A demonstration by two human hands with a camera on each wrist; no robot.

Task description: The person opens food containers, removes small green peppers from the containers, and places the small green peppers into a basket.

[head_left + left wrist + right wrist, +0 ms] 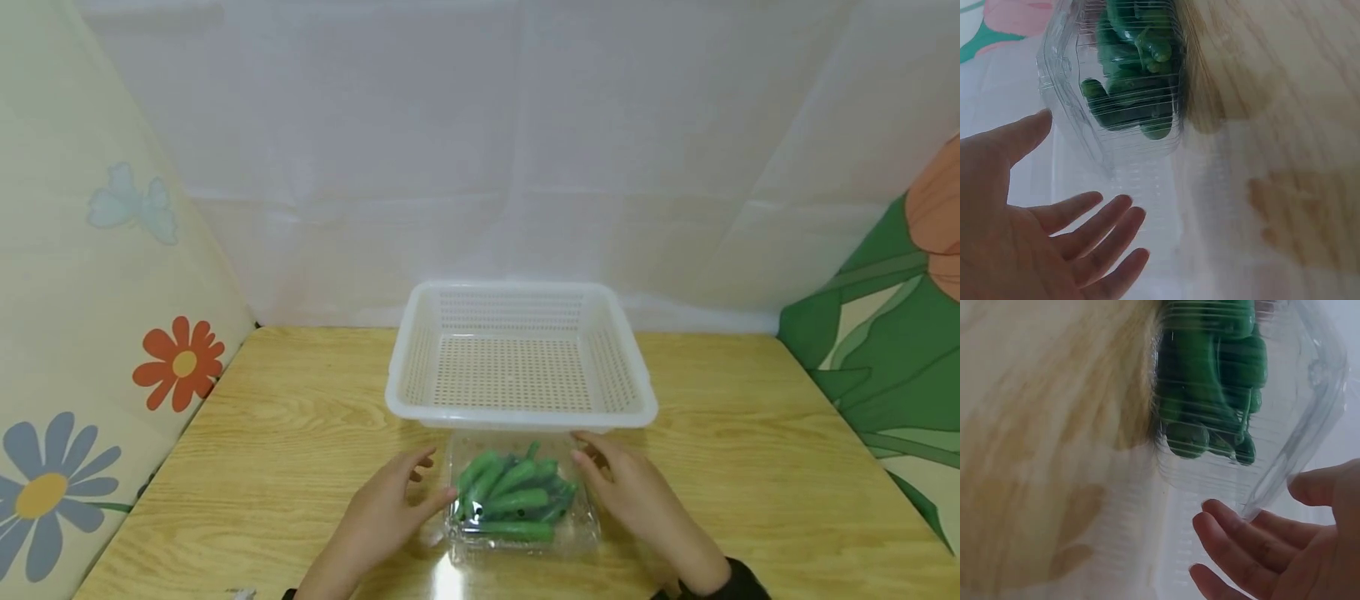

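Note:
A clear plastic clamshell box (pixel 588 533) stands on the table with several long green vegetables (pixel 517 500) inside, which look like peppers. Its lid is down; whether it is latched cannot be told. My left hand (pixel 386 508) is at the box's left side, fingers spread and thumb tip by the rim. In the left wrist view that hand (pixel 1054 231) holds nothing. At the far right corner, my right hand (pixel 637 492) has its thumb and fingertips around the box rim (pixel 1272 481). A gap shows between thumb and fingers in the right wrist view.
A white perforated plastic basket (pixel 521 417) stands just behind the box, with nothing in it. A white cloth (pixel 337 167) hangs at the back of the wooden table (pixel 285 467). Flower-printed panels (pixel 67 275) flank both sides. A small pale scrap (pixel 242 593) lies at the front edge.

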